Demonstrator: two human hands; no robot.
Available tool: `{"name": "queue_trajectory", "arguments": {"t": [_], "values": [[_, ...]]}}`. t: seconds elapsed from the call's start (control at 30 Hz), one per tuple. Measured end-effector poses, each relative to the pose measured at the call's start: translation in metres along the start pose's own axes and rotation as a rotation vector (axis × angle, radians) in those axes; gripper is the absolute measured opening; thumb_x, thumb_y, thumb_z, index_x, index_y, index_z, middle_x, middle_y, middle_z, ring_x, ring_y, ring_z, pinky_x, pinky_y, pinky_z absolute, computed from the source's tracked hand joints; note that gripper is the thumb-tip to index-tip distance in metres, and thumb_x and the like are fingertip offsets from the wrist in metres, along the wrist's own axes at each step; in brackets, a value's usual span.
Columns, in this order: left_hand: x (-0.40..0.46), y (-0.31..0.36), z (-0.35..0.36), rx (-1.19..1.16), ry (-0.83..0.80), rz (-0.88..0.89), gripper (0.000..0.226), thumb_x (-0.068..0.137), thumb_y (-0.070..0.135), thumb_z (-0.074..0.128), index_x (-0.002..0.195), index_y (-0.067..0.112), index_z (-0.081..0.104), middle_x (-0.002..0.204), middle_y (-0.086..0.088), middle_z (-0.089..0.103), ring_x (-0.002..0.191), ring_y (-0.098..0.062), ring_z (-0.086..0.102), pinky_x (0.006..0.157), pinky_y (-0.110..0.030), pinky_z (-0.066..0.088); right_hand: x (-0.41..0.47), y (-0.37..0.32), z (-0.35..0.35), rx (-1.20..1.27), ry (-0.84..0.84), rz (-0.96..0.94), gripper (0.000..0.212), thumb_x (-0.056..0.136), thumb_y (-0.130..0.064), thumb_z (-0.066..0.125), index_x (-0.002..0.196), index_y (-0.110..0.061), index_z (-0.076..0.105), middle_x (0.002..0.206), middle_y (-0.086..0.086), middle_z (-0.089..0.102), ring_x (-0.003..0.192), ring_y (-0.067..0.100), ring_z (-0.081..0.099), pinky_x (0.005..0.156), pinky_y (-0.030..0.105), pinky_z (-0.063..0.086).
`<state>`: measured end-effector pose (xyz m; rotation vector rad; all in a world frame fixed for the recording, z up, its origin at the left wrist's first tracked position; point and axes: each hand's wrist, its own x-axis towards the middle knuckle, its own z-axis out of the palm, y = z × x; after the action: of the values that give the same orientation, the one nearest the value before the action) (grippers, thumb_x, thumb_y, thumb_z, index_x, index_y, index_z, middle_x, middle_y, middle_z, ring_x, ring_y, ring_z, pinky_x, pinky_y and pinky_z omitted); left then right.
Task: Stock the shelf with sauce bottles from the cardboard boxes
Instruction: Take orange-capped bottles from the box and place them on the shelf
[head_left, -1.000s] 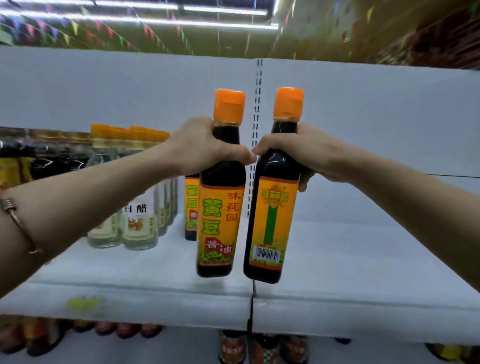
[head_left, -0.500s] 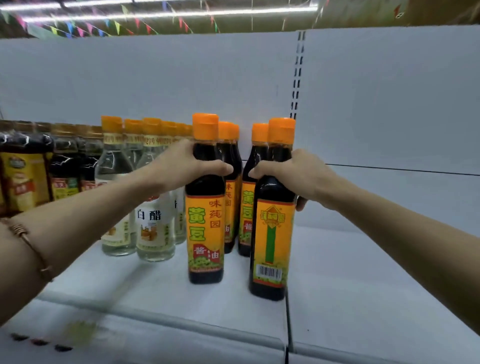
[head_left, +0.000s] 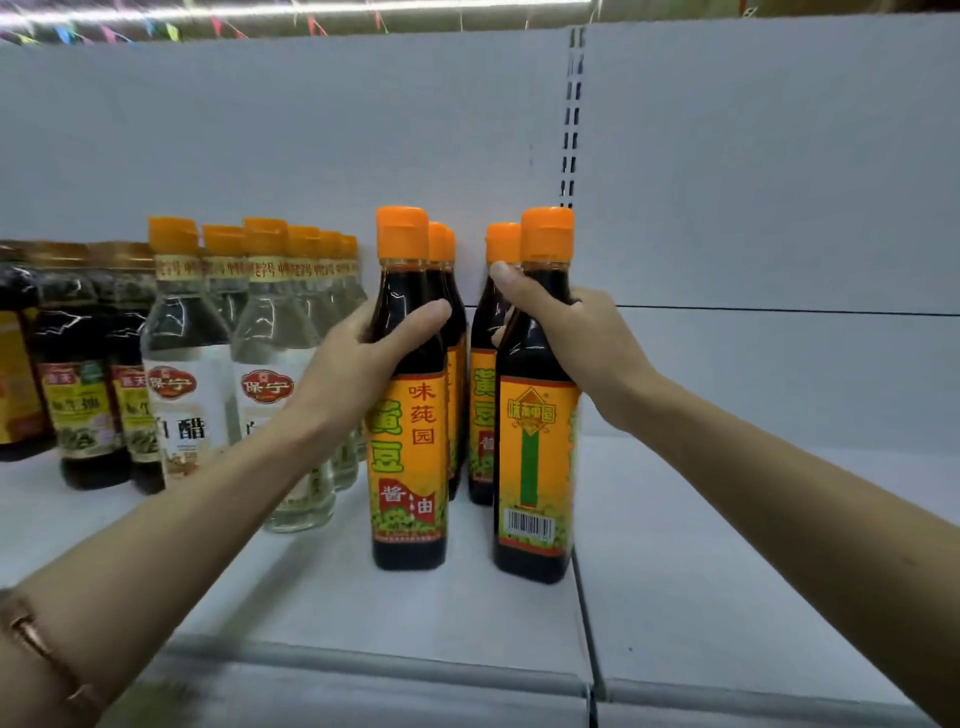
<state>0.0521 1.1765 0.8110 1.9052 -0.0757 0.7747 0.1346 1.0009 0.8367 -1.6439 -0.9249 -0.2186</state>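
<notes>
I see both hands out over the white shelf (head_left: 322, 597), each on a dark sauce bottle with an orange cap. My left hand (head_left: 358, 364) wraps the shoulder of the left bottle (head_left: 410, 467), thumb across its front and fingers curled round behind it; that bottle stands upright on the shelf with its yellow label facing me. My right hand (head_left: 576, 338) grips the neck and shoulder of the right bottle (head_left: 535, 478), thumb up near the cap, fingers closed round the far side; this one stands upright too, barcode side toward me, right by the seam between two shelf boards. Just behind each held bottle I see more of the same sauce bottles (head_left: 483, 415) in rows reaching toward the back panel (head_left: 753, 182). To the left stand clear vinegar bottles (head_left: 187, 374) with orange caps, and further left darker bottles (head_left: 83, 395). A bracelet (head_left: 47, 660) sits on my left wrist.
</notes>
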Motion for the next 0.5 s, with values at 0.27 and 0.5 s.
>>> {"name": "queue_trajectory", "arguments": {"t": [0.27, 0.5], "values": [[-0.051, -0.038, 0.013, 0.187, -0.001, -0.090, 0.082, 0.058, 0.053, 0.071, 0.127, 0.028, 0.035, 0.102, 0.014, 0.060, 0.087, 0.003, 0.060, 0.069, -0.016, 0.047, 0.001, -0.001, 0.009, -0.004, 0.089, 0.005, 0.036, 0.099, -0.036, 0.048, 0.083, -0.004, 0.056, 0.072, 0.011, 0.054, 0.066, 0.019, 0.053, 0.065, 0.028, 0.044], [-0.052, -0.045, 0.020, 0.154, 0.064, -0.050, 0.075, 0.059, 0.054, 0.069, 0.124, 0.032, 0.038, 0.102, 0.020, 0.059, 0.088, 0.008, 0.058, 0.069, -0.010, 0.043, -0.009, 0.004, 0.022, -0.188, 0.166, -0.039, 0.025, 0.095, -0.045, 0.051, 0.100, -0.021, 0.054, 0.093, 0.001, 0.064, 0.085, 0.014, 0.062, 0.075, 0.033, 0.051]]}}
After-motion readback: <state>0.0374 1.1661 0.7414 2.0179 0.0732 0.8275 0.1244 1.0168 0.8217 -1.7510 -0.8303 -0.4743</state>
